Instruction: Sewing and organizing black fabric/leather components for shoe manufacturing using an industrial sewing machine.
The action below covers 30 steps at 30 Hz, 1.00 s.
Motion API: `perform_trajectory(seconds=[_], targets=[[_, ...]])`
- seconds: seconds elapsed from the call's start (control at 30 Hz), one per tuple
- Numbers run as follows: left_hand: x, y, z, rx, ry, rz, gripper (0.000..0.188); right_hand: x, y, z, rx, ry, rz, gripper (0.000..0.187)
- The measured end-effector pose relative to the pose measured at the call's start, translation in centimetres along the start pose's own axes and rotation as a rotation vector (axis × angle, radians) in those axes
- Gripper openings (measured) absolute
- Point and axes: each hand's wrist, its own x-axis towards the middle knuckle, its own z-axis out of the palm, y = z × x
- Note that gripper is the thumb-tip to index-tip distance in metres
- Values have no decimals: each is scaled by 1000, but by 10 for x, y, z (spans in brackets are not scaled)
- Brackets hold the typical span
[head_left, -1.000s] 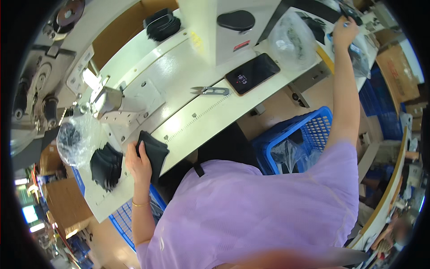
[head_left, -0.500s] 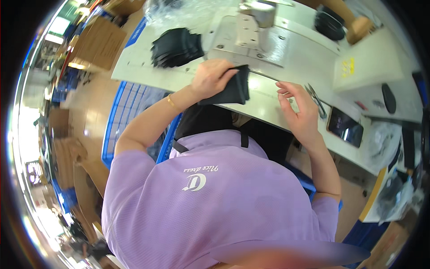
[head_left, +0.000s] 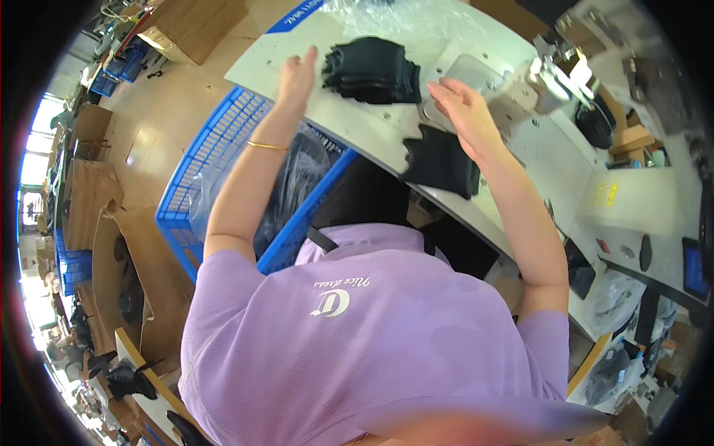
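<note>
Flanking a stack of black cloth pieces [head_left: 372, 70], both bare hands are over the white counter [head_left: 335, 115]. Left hand [head_left: 296, 80]: at the stack's left end, fingers pointing away from the body; grip apart, nothing seen in it, with a strip of counter visible between hand and cloth. A thin gold bracelet [head_left: 268, 146] circles that forearm near the wrist. Right hand [head_left: 462, 111]: fingers extended toward the stack's right end and just beside it; grip apart and empty.

Stack position: flat on the counter, between the two hands, layers offset so that several edges show. A second black bundle [head_left: 439, 160] lies at the counter's front edge, below the right hand in the view — contact with the right wrist cannot be told from this angle.

Surroundings: clear plastic [head_left: 394, 18] on the counter behind the stack; sewing machine [head_left: 537, 89] to the right of the right hand. Blue basket [head_left: 212, 152] below the counter's left part, partly behind the left forearm — clear plastic and dark items inside. Cardboard box [head_left: 193, 28] at upper left, beyond the counter.
</note>
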Motion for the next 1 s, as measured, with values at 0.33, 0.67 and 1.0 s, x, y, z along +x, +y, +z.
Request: perform_trajectory(seconds=[0.33,0.67,1.0], targets=[[-26,-9,41,119,-150,466,66,72,-22,62,-66,99,362,41],[-23,-20,31,85,-283,537,60,92,-23,86,36,113,514,50],[-2,-13,21,-369,-514,455,91,43,-21,78,-174,169,84,85]])
